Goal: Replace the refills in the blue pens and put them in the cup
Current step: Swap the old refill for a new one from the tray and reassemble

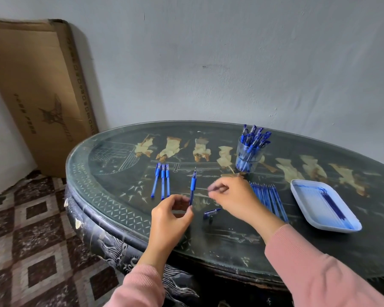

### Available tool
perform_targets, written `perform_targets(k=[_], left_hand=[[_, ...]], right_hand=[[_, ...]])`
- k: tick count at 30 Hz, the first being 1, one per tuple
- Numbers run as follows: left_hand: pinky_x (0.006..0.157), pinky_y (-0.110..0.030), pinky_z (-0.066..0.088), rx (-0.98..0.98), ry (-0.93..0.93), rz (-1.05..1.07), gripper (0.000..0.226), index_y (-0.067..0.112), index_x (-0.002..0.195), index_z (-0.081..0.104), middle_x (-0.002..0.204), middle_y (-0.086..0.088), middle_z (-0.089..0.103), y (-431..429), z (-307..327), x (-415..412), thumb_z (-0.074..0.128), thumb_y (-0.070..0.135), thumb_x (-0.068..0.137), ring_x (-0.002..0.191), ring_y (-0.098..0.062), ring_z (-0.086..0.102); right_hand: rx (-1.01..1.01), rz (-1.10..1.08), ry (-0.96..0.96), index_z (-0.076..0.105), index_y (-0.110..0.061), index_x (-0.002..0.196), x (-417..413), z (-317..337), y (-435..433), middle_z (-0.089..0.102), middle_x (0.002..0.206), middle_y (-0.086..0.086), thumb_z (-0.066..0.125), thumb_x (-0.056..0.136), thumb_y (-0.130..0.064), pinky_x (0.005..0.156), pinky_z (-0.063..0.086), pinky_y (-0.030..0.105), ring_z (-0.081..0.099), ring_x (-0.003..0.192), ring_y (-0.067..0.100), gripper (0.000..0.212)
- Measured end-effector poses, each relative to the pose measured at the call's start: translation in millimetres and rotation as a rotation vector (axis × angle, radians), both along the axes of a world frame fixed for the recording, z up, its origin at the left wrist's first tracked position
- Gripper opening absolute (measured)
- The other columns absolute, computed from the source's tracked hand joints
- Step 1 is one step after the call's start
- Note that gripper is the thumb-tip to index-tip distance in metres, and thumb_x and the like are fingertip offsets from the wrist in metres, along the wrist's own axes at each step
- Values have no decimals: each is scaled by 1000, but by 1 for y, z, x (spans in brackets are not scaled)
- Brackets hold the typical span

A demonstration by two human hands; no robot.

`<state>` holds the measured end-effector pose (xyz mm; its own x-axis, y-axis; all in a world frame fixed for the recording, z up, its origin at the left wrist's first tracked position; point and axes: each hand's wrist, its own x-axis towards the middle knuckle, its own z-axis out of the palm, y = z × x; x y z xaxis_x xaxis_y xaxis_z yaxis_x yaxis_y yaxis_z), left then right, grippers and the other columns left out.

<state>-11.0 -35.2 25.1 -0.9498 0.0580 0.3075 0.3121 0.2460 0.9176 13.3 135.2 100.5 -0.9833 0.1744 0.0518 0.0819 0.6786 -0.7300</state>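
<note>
Left hand (171,214) fingers pinch the lower end of an uncapped blue plastic pen (193,187), upright over the dark painted oval counter (120,196). Right hand (233,197) fingers curl, blurred; their grip cannot be told. Print on the leaning brown cardboard box (38,89) is unreadable.

Uncapped blue pen (193,185) upright; three pens (163,181) flat; cup (246,161) full; refills (268,196) rowed.

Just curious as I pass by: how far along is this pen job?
Well along, it seems. Done: many pens stand in the cup. In hand: the left hand holds an uncapped pen upright, a cap lying nearby. Left: three pens on the table, plus a row of refills.
</note>
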Motion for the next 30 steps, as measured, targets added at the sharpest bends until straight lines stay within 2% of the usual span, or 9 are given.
perform_targets(k=[2, 5, 8, 11, 14, 17, 19, 20, 30], left_hand=[[64, -16, 55, -4, 0, -6, 15, 21, 84, 70, 80, 10, 72, 0, 0, 0, 77, 11, 77, 75, -3, 68], [65, -18, 55, -17, 1, -14, 16, 22, 85, 69, 81, 9, 72, 0, -1, 0, 76, 9, 77, 75, -2, 68], [66, -18, 56, -15, -8, -21, 17, 21, 85, 69, 82, 8, 72, 0, -1, 1, 76, 8, 77, 75, -3, 69], [66, -17, 55, -19, -17, -27, 18, 22, 85, 69, 83, 7, 72, 0, 0, 1, 75, 7, 77, 75, -2, 69], [66, -18, 56, -16, -18, -32, 18, 22, 85, 69, 82, 8, 72, 0, 0, 1, 75, 7, 77, 76, -3, 69], [66, -18, 56, -12, -20, -28, 17, 20, 85, 69, 81, 8, 72, 0, 0, 1, 76, 7, 77, 74, -3, 69], [65, -17, 56, -9, -24, -26, 16, 20, 84, 70, 81, 8, 72, 1, 1, 1, 76, 7, 77, 72, -3, 69], [65, -17, 56, -7, -22, -26, 16, 20, 84, 70, 81, 7, 72, 1, 1, 1, 76, 7, 76, 72, -3, 69], [63, -16, 55, -8, -11, -41, 19, 21, 84, 69, 81, 6, 71, 1, 1, 2, 75, 4, 76, 69, -4, 68]], right_hand=[[122, 25, -99, 71, -24, 90, 10, -11, 5, 67, 80, -11, 73, 85, -21, 65, 47, 16, 60, 70, 0, 6], [226, 75, -162, 68, -29, 86, 17, -28, 6, 66, 84, -10, 77, 82, -27, 69, 49, 20, 59, 72, 3, 11], [287, 110, -129, 64, -31, 88, 17, -36, 3, 62, 87, -12, 75, 84, -27, 71, 50, 21, 58, 75, 3, 13], [325, 118, -94, 62, -27, 86, 17, -40, -1, 58, 87, -13, 69, 89, -21, 68, 46, 18, 56, 75, 3, 9], [183, 35, -54, 64, -22, 81, 15, -32, -1, 63, 81, -9, 70, 87, -19, 65, 49, 19, 60, 72, 5, 9], [-208, -118, 42, 63, -14, 84, 7, -5, 2, 72, 78, 0, 69, 86, -12, 67, 56, 26, 69, 73, 15, 7], [-462, -115, 89, 62, -7, 88, 2, 14, 2, 74, 82, 5, 68, 87, -6, 71, 59, 30, 73, 78, 17, 7], [-516, -92, 113, 62, -5, 89, -1, 22, 0, 74, 84, 7, 69, 87, -4, 73, 60, 32, 73, 81, 18, 7], [-295, 81, 139, 60, -13, 82, -21, 43, -14, 71, 87, 12, 65, 87, -2, 70, 62, 42, 73, 80, 19, 13]])
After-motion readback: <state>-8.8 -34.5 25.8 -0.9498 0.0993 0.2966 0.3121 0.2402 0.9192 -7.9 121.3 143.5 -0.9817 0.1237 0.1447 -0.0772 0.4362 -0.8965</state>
